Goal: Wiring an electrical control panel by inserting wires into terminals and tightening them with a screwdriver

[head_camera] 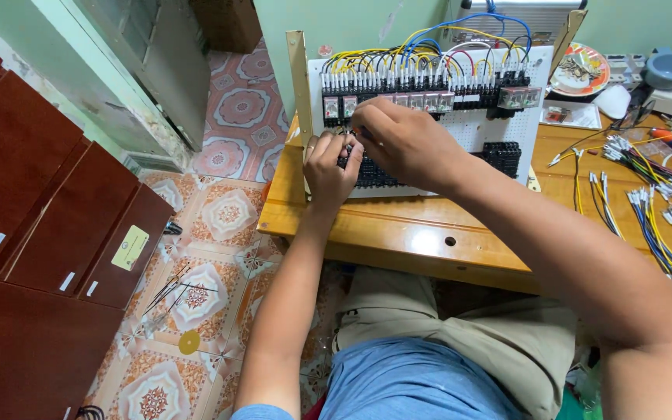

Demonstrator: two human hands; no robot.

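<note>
Two hands at a white wiring board on a wooden tabletop (398, 225).
Head view: left hand (331, 165) and right hand (398, 140) meet, fingers pinched on a black terminal strip (375, 173) on the upright board (468, 128); loose wires (663, 210) lie to the right.

Left forearm bare, rising from 6 o'clock toward 12, wrist straight. Left hand (330, 165) knuckles up, fingers curled tight, tips tucked under, thumb hidden. Right arm bare, entering from 4 o'clock, running toward 10, elbow bent near lower right corner. Right hand (400, 141) palm down, back of hand to camera, fingers bent, tips pinched together at 10 o'clock end. Hands touching, right just above and at 1 o'clock of left. Lap below, between the two arms.
</note>
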